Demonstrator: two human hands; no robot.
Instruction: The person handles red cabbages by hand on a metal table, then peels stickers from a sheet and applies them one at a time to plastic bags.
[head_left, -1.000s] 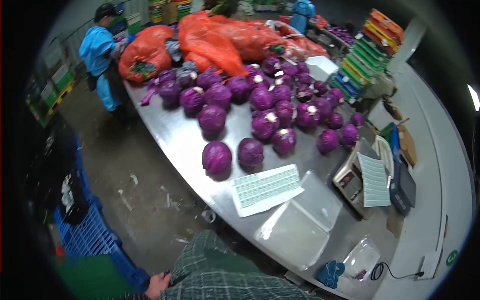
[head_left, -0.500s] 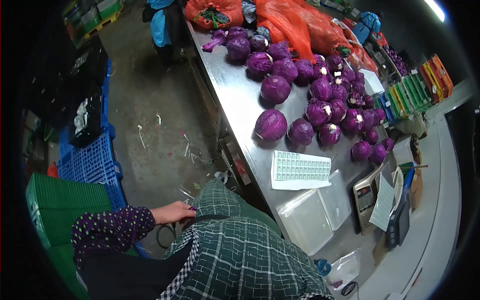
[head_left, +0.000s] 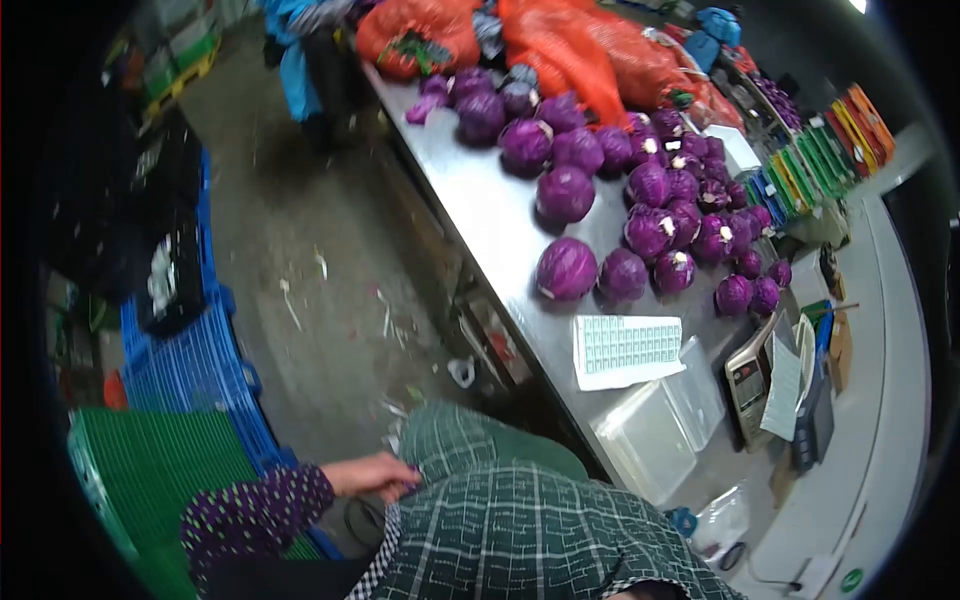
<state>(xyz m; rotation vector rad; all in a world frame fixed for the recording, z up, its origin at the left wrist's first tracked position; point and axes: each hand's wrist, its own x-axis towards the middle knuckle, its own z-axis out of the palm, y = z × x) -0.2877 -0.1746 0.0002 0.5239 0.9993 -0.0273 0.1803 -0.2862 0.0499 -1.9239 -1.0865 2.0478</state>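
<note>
My left hand, in a dark sleeve with light dots, is closed at the left side of the green checked apron. A small purple bit shows at its fingertips, too small to name. Of my right hand, only a sliver of skin appears at the bottom edge, under the apron's checkered trim; its fingers are hidden. To the right, the metal table carries several red cabbages, a sheet of printed labels and a stack of clear plastic bags.
A scale with papers stands at the table's right side. Red mesh sacks lie at the far end. On my left are stacked green crates, a blue pallet and black crates. Scraps litter the floor. Another person stands beyond.
The view has shifted, so the table and cabbages sit slightly farther right and the apron lower. My left hand stays closed beside the apron. Nothing on the table has visibly moved.
</note>
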